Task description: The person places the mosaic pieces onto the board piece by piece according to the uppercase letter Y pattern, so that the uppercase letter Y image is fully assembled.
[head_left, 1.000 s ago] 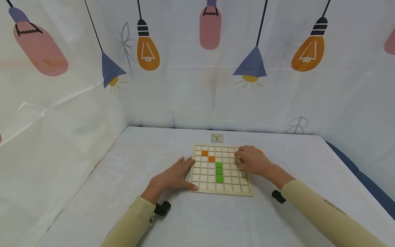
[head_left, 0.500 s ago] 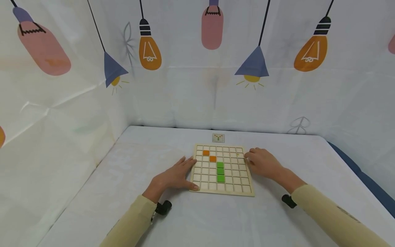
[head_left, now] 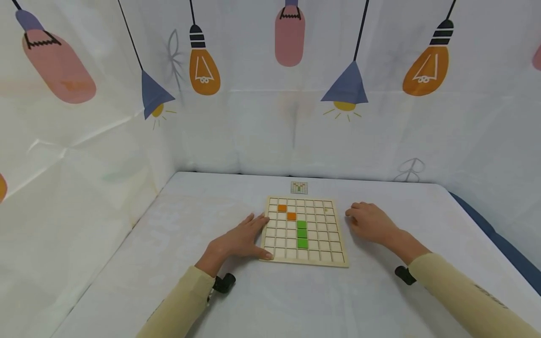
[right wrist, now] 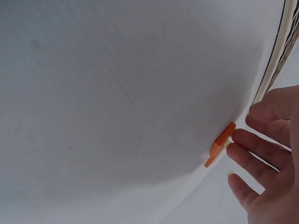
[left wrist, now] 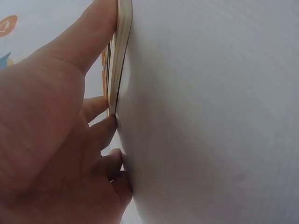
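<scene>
A wooden grid board (head_left: 325,246) lies on the table, with two orange tiles (head_left: 291,216) on a diagonal and three green tiles (head_left: 302,234) in a column below them. My left hand (head_left: 238,240) rests along the board's left side, thumb on the near left corner and fingers spread against the edge. To the right of the board is my right hand (head_left: 372,224), its fingers loosely bent and low over the table. In the right wrist view, loose orange tiles (right wrist: 222,141) lie right at its fingertips; the hand hides them in the head view.
A small pattern card (head_left: 299,188) lies behind the board. White sheeting (head_left: 253,131) printed with lamps and bulbs stands behind and to the left of the white table (head_left: 211,197). Each wrist carries a black camera (head_left: 225,283).
My right hand has moved right, from over the board's right columns to the table beside it, covering the orange piece seen there earlier. My left hand has stayed on the board.
</scene>
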Demonstrator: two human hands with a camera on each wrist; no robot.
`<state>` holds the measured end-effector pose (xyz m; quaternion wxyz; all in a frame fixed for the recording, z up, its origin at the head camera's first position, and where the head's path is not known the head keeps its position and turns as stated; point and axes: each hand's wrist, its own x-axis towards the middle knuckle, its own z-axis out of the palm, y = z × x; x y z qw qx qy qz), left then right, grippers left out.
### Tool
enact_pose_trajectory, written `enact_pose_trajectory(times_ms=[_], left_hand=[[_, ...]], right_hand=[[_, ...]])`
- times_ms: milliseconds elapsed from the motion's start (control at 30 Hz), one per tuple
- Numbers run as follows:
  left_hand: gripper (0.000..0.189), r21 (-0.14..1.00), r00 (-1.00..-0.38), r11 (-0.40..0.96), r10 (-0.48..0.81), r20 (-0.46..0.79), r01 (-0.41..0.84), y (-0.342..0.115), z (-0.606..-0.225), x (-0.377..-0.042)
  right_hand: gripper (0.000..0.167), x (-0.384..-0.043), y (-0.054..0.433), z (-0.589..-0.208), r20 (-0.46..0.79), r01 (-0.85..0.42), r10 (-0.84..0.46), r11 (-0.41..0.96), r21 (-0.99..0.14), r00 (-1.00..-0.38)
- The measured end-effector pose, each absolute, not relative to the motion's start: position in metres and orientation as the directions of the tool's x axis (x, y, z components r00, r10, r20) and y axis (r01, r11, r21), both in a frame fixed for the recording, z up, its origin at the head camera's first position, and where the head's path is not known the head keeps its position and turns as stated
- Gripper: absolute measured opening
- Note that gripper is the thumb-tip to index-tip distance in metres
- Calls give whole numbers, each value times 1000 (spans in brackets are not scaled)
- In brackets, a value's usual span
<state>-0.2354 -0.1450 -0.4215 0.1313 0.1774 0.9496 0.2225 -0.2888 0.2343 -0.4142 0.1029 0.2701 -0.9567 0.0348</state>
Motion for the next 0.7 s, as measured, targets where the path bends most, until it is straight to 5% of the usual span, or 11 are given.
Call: enact_pose_trajectory(times_ms=[700], left_hand=[[108, 475, -897, 831, 409, -168, 290, -145, -420, -235]], right_hand=[[14, -287, 253, -420, 205, -533, -516, 846, -32, -832]])
